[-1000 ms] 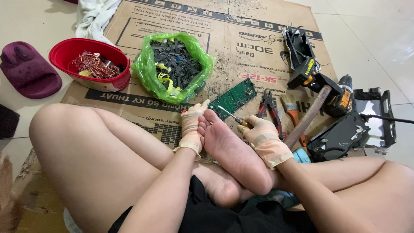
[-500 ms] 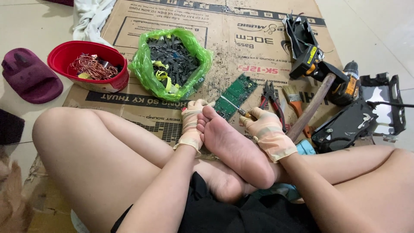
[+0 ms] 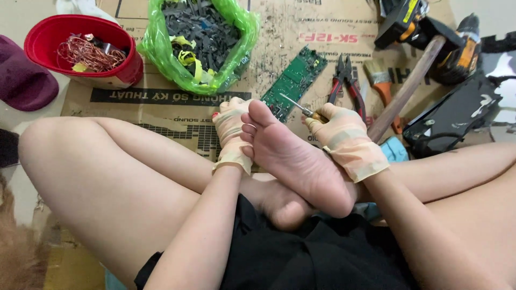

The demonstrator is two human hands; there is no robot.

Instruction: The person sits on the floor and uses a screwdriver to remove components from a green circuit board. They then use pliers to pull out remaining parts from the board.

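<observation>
From the far left I see a purple slipper (image 3: 24,80) on the floor, then a red bowl (image 3: 115,40) holding a tangle of copper wire (image 3: 88,53). Next to it a green plastic bag (image 3: 161,51) sits open, filled with dark broken pieces. All of this rests on flattened cardboard (image 3: 161,115).

My left hand (image 3: 231,129), in a thin pale glove, lies just beside the raised bare foot (image 3: 293,158), fingers curled down toward the near end of the green circuit board (image 3: 295,80); whether they actually pinch the board I cannot tell, since the foot hides that edge. The board lies flat on the cardboard, slanting away from me, and looks whole.

My right hand (image 3: 346,139), gloved too, is closed around a screwdriver (image 3: 295,106) whose tip sits on the board's near part. I judge the stripping barely begun on this board, though the bowl and bag suggest much is already sorted.

Further right lie red-handled pliers (image 3: 346,80), a brush (image 3: 381,80), a wooden-handled hammer (image 3: 408,86) and a cordless drill (image 3: 462,51).
</observation>
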